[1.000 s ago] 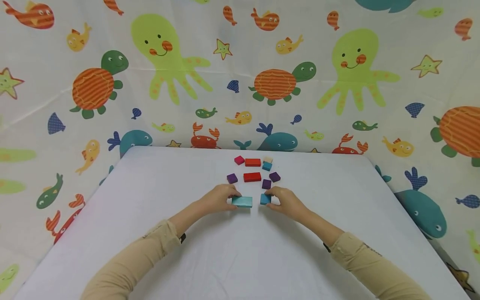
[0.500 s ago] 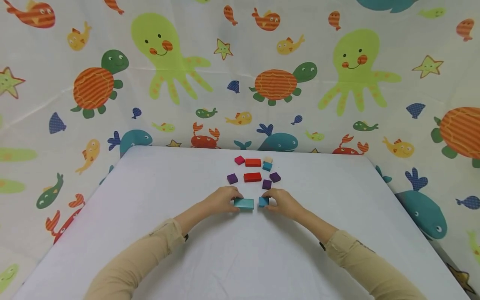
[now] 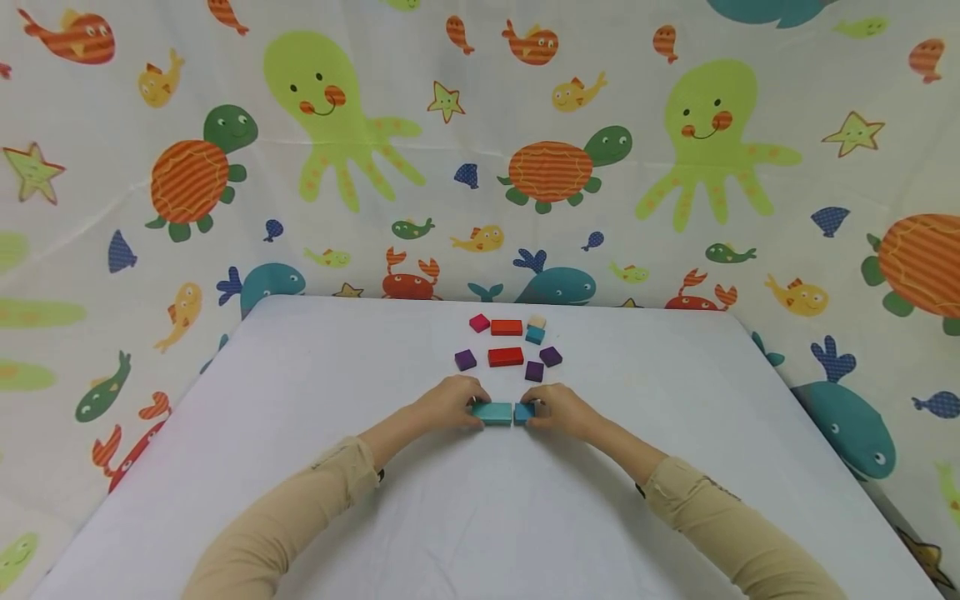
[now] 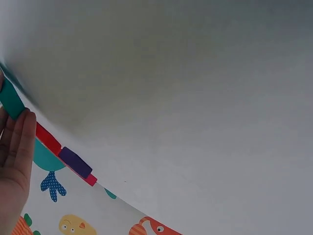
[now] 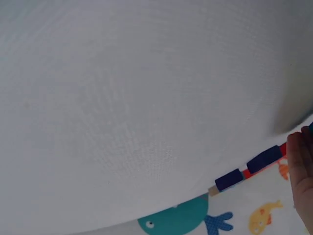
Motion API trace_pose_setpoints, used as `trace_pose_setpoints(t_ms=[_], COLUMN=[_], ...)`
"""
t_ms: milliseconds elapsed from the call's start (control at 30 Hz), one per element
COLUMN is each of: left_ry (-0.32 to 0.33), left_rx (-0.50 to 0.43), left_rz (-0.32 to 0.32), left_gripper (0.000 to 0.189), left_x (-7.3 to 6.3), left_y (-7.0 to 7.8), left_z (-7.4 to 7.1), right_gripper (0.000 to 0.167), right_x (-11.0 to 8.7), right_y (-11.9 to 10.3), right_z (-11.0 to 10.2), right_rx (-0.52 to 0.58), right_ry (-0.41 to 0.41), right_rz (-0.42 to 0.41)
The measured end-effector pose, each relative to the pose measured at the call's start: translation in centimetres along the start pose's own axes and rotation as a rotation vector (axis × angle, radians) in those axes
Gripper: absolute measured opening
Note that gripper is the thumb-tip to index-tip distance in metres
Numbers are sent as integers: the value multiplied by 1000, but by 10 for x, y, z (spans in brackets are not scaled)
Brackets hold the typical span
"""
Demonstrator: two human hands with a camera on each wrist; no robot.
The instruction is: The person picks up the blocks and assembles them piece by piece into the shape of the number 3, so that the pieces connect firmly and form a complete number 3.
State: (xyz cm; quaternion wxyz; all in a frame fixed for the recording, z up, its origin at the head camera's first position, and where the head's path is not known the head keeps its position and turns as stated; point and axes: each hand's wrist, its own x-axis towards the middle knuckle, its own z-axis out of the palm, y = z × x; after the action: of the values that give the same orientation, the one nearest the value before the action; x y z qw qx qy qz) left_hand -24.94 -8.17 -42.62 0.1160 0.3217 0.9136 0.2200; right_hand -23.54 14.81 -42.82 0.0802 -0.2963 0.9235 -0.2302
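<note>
My left hand (image 3: 452, 403) pinches a long teal block (image 3: 494, 414) by its left end, thumb at the front and fingers behind. From the other side my right hand (image 3: 564, 412) pinches a small blue block (image 3: 523, 413). The two blocks stand end to end with a narrow gap between them. In the left wrist view the teal block (image 4: 11, 99) shows at the fingertips of the left hand (image 4: 17, 161). Only a sliver of the blue block appears beside the right hand (image 5: 301, 169) in the right wrist view.
Behind the hands lie red blocks (image 3: 506, 357), purple blocks (image 3: 466, 360), a pink block (image 3: 479, 322), a cream block (image 3: 537, 321) and another blue block (image 3: 535, 334). The white table (image 3: 360, 350) ends at a patterned sea-animal curtain (image 3: 465, 133).
Both blocks have come nearer the person. The teal one moved slightly right and the blue one slightly left, so the gap between them narrowed. Both hands kept their grip.
</note>
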Motion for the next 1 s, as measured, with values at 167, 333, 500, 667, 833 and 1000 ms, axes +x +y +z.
trace_pose_setpoints(t_ms=[167,333,500,667,833,1000], left_ry=[-18,-19,-25,-49,-51,-64], left_rx=[3,3,7,-6,-21,-17], left_rz=[3,-1,-19,-36,-67,-85], left_gripper=[36,38,37,39,39,39], left_x=[-2,-4,-4,0,5,10], left_y=[0,2,3,6,6,6], left_z=[4,6,8,8,4,2], right_gripper=[30,30,32,32,33,34], right_x=[-3,-4,-4,-3,2,6], right_y=[1,-1,-3,-2,-1,-1], right_z=[4,7,8,6,1,-5], right_rx=[45,53,34,2,27,39], right_ry=[-25,-28,-39,-60,-74,-113], right_rz=[-1,1,-10,-10,10,17])
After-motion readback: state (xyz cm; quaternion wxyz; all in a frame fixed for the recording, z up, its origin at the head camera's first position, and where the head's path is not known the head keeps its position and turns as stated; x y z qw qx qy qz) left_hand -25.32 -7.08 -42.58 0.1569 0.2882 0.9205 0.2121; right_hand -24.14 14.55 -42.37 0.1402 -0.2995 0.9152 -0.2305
